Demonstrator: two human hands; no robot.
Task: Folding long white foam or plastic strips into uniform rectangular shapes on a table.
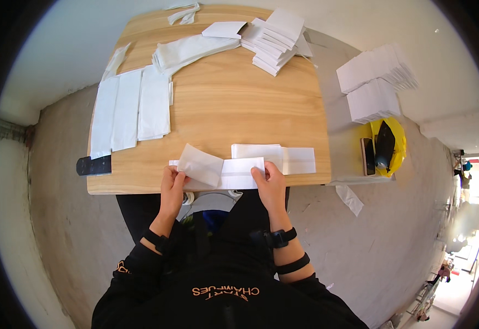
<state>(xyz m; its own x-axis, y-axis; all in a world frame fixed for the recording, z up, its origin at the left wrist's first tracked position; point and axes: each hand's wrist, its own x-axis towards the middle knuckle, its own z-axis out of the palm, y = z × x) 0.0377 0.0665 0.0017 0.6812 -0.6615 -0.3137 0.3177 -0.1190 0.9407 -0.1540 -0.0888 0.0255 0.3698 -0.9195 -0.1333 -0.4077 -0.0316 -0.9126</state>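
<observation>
I have the left hand (173,182) at the desk's (239,104) near edge, thumb and fingers pinched on the corner of a greyish sheet (201,165). That sheet lies aslant over a white paper strip (243,171); I can't tell whether the two are joined. The right hand (269,178) pinches the strip's right end, thumb on top. On the desk's near right part I see more white paper (257,150). Long white packets (125,109) cover the desk's left side, white envelopes (280,33) sit piled at its far right corner, and a yellow bag (398,148) stands off its right edge.
</observation>
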